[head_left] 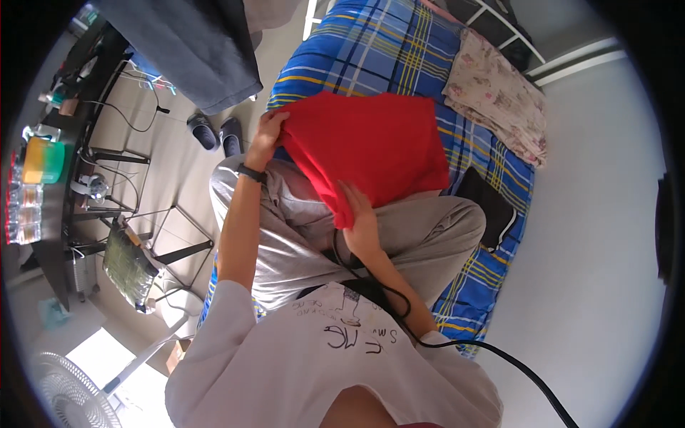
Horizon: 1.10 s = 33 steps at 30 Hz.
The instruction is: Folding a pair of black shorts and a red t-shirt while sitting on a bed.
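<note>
Two hands hold a red cloth (371,146) above the person's lap on the bed (385,43). The left hand (265,135) pinches the cloth's upper left corner; the right hand (362,221) grips its lower edge, fingers closed on the fabric. Beside the cloth, toward the wall, lie a floral pillow (499,96) and a black garment (489,207).

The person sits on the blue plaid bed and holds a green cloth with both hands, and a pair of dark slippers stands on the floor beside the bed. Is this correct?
Not quite: the cloth is red, not green, as the head view shows. The rest holds: the left hand and right hand both grip it, the person sits on the blue plaid bed, and dark slippers stand on the floor beside it.
</note>
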Each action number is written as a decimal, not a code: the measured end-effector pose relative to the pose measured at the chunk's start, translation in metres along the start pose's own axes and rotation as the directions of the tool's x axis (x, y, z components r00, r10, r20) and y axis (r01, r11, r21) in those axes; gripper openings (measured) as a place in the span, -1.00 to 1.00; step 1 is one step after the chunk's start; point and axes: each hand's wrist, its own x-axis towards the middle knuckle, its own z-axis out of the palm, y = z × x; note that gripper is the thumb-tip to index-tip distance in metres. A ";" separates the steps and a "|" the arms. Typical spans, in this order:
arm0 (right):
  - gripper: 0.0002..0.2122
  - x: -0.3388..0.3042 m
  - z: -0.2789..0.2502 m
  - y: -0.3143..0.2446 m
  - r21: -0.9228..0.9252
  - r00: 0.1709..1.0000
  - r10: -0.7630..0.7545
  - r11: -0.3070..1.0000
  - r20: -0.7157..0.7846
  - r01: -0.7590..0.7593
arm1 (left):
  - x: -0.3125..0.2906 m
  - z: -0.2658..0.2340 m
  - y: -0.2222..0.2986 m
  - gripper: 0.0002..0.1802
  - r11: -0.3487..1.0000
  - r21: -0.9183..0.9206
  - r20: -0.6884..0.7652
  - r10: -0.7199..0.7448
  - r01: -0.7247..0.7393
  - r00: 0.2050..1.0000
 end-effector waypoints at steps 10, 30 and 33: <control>-0.62 0.032 -0.052 -0.039 0.515 0.934 0.185 0.793 0.306 -0.325 | -0.074 -0.078 0.073 -0.70 0.974 -0.188 -0.037 0.119 -0.124 0.992; -0.58 0.003 -0.044 0.037 0.901 0.636 0.638 -0.304 0.434 -0.310 | 0.004 0.127 0.096 -0.67 0.966 -0.147 0.369 0.254 -0.213 0.894; -0.55 -0.001 -0.042 0.071 0.880 0.517 0.721 -0.299 0.462 -0.369 | 0.021 0.171 0.060 -0.59 0.983 0.023 0.331 0.164 -0.182 0.929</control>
